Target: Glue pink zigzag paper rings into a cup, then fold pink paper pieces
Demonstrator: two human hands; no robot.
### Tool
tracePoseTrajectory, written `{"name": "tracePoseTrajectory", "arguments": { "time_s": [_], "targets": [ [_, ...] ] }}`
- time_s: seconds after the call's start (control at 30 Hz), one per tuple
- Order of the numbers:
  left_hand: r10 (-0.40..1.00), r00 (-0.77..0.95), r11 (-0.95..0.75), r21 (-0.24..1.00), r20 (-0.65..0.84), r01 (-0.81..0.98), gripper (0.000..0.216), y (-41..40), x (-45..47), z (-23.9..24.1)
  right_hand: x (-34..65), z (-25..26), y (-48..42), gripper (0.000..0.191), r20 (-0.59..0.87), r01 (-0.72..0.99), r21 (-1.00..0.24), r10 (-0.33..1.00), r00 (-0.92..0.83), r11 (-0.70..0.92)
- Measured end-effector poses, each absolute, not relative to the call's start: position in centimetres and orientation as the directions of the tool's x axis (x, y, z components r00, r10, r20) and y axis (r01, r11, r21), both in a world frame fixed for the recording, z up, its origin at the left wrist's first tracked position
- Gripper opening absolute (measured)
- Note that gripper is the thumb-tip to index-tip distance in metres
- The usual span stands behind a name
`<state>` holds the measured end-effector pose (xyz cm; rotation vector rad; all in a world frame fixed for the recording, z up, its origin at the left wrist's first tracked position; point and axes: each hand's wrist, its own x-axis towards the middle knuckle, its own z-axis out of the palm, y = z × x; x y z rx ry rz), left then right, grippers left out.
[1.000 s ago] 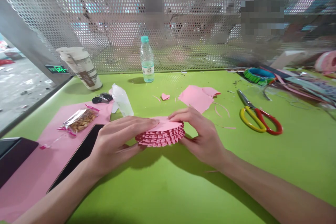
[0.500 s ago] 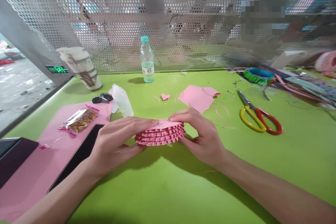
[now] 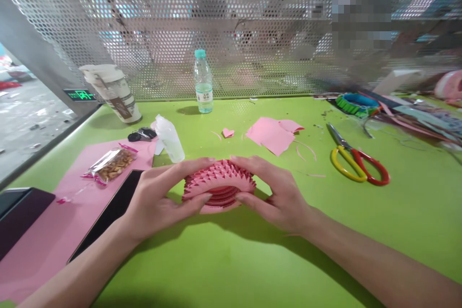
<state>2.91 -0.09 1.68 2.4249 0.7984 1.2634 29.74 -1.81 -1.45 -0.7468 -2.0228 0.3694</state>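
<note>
A round pink piece built of many folded paper units is held just above the green table, tilted with its spiky top toward me. My left hand grips its left side, fingers over the top and thumb under the near edge. My right hand grips the right side the same way. A flat pink sheet shows under its near rim.
Yellow-and-red scissors lie to the right. Pink paper scraps and a small pink heart lie behind. A water bottle, a paper cup, a glue bottle, a snack packet and a dark tablet stand left.
The paper piece lay flat side up under my fingers. Now both hands have turned it over and lifted it, so its spiky layered side faces up.
</note>
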Motion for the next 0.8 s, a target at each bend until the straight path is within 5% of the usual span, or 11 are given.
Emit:
{"name": "tracePoseTrajectory", "arguments": {
  "time_s": [0.37,0.8],
  "targets": [
    [0.801,0.412,-0.574,0.753,0.434,0.322,0.044,-0.16,3.19,1.59,29.6,-1.32,-1.77,0.06,0.581,0.28,-0.679,0.73,-0.361,0.679],
    [0.899,0.384,-0.349,0.873,0.21,0.34,0.049,-0.06,3.58,1.94,29.36,-0.62,-2.08,0.053,0.365,0.174,-0.881,0.866,-0.341,0.44]
  ]
}}
